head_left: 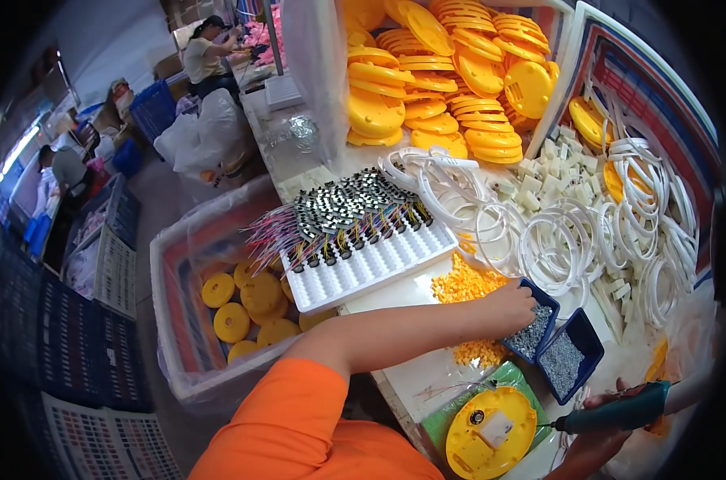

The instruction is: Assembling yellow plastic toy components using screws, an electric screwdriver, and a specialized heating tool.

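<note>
My left hand (507, 310) reaches into a small dark blue tray (548, 300) of screws, its fingers drawn together at the rim. Whatever may be between the fingertips is hidden. In my right hand (599, 444) is a green electric screwdriver (615, 412), its bit pointing left over a round yellow plastic shell (467, 448). The shell lies inner side up on a green mat (441, 424). Inside it are a small round black part (477, 417) and a white block (496, 429). A second blue tray (591, 340) of screws sits beside the first.
Small orange pieces (471, 280) are heaped beyond my left forearm. A white foam tray (323, 300) carries wired parts. White rings (551, 248) and pale blocks (571, 164) cover the right side. Yellow shells (379, 108) are stacked at the back; a lined bin (171, 344) stands left.
</note>
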Tool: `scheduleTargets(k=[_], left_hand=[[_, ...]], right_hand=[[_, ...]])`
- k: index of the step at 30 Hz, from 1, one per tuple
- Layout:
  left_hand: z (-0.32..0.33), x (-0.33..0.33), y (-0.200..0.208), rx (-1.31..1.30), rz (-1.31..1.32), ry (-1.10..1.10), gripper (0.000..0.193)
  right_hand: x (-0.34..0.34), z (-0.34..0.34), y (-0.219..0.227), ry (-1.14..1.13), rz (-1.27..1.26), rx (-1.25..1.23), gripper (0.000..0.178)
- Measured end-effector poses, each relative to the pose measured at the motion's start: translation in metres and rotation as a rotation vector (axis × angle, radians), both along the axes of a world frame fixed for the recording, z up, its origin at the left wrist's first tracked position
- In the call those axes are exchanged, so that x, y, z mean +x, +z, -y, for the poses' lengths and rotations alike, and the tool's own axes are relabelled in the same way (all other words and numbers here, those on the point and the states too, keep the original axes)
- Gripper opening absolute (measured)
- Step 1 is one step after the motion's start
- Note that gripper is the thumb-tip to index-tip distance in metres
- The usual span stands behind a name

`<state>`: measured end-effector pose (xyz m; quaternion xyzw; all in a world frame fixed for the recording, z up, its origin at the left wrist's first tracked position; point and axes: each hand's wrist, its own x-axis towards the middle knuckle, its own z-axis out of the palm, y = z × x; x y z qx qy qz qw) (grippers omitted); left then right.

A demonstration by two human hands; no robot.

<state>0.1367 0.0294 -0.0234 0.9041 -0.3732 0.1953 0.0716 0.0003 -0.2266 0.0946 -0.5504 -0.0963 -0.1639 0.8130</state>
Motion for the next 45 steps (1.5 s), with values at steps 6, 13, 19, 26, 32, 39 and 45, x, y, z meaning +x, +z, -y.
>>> scheduleTargets(k=[6,13,19,26,32,39,45], left_hand=[[-0.002,0.000,0.001,-0.035,-0.028,0.010,0.007],[0.003,0.003,0.002,-0.022,-0.006,-0.017,0.009],[0.010,0.002,0.007,-0.099,-0.041,-0.001,0.008],[0.007,-0.038,0.023,-0.347,-0.162,-0.034,0.011],[0.023,-0.115,0.022,-0.551,-0.319,-0.255,0.013],[0.036,-0.150,0.005,-0.563,-0.381,-0.318,0.011],[0.037,-0.147,0.005,-0.587,-0.393,-0.344,0.009]], right_hand=[[-0.014,-0.032,0.010,-0.138,-0.241,0.034,0.057],[-0.016,-0.007,-0.008,0.367,0.096,0.028,0.074],[-0.025,-0.015,-0.012,0.410,0.085,0.030,0.071],[-0.022,-0.027,-0.022,0.341,0.090,0.063,0.078],[-0.018,-0.022,-0.036,0.367,0.175,0.176,0.086],[-0.024,-0.031,-0.034,0.421,0.127,0.184,0.080],[-0.023,-0.037,-0.032,0.368,0.153,0.158,0.079]])
